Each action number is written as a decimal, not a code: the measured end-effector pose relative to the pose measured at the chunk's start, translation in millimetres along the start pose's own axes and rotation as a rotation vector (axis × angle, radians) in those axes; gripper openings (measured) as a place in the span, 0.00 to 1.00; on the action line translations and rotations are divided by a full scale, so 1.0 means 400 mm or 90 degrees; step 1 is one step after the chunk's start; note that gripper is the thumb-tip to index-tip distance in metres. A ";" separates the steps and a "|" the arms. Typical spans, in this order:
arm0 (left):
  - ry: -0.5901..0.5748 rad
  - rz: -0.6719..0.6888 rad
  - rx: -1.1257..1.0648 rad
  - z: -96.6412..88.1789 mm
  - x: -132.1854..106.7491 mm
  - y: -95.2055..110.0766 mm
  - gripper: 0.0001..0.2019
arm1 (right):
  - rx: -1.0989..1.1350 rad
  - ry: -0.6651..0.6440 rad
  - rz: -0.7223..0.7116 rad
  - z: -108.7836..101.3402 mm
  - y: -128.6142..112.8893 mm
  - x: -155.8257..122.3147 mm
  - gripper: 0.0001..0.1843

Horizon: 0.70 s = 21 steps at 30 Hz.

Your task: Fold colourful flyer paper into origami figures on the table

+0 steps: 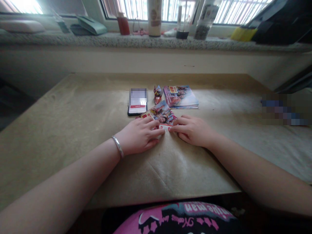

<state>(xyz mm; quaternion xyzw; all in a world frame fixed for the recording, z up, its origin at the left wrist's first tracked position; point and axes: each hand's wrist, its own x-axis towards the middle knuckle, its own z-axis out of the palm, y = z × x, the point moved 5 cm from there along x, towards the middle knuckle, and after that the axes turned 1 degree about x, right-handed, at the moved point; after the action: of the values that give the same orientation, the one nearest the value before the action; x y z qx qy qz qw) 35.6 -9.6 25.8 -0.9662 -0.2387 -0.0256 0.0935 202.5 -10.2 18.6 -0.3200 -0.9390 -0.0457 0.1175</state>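
Note:
A colourful printed paper sheet (pixel 162 113) lies on the brown table (pixel 73 123), partly folded. My left hand (pixel 138 135), a silver bracelet on its wrist, presses flat on the sheet's near left edge with fingers stretched out. From the right, my right hand (pixel 192 130) presses the sheet's near corner, its fingers extended and close together. The fingertips of both hands almost meet over the paper. Neither hand lifts the sheet.
A phone (pixel 137 103) lies just behind the sheet. A small folded paper figure (pixel 157 94) and a stack of similar printed sheets (pixel 180 96) sit further back. The window sill (pixel 146 40) holds a bottle, jars and other items.

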 end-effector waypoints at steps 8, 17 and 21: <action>-0.021 -0.002 -0.028 -0.015 -0.012 -0.005 0.15 | 0.004 0.005 0.000 -0.001 0.002 -0.002 0.15; 0.002 0.021 -0.049 -0.022 -0.016 -0.010 0.14 | 0.026 0.021 -0.006 0.003 0.005 -0.003 0.16; 0.014 0.024 -0.065 -0.029 -0.019 -0.013 0.13 | 0.025 0.020 -0.005 0.002 0.006 -0.004 0.16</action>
<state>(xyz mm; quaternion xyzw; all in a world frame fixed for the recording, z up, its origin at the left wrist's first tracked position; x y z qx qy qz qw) 26.5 -10.6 37.5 -0.9737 -0.2180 -0.0464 0.0467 205.0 -9.2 17.4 -0.3133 -0.9389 -0.0326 0.1385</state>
